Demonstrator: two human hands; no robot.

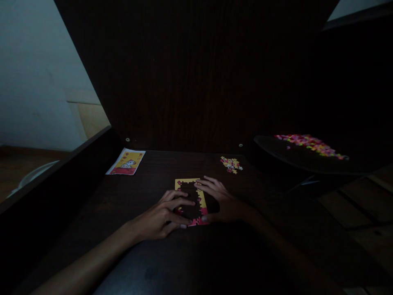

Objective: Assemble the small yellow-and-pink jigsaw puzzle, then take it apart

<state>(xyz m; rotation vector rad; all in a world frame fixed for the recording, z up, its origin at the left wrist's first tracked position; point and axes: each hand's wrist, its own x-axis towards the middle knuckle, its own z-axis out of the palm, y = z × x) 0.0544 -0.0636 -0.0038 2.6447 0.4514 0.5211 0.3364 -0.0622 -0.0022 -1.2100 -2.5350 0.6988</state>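
Observation:
A jigsaw puzzle border (pixel 202 200) of yellow and pink pieces lies on the dark tabletop, forming a frame around bare wood. My left hand (pixel 167 213) rests over its left side and lower left corner, fingers spread, covering part of the edge. On the other side, my right hand (pixel 221 200) has its fingers stretched over the upper right edge and its thumb by the pink lower right corner. Neither hand visibly holds a piece. Farther back on the right sits a small pile of loose puzzle pieces (pixel 231 164), mostly yellow.
At the back left lies a picture sheet (pixel 126 162) with a white animal on yellow and red. A dark panel (pixel 184 82) rises behind the table. Off to the right, a dark rounded surface (pixel 267 149) carries a heap of colourful small pieces (pixel 313 145). A raised ledge (pixel 61 164) runs along the left.

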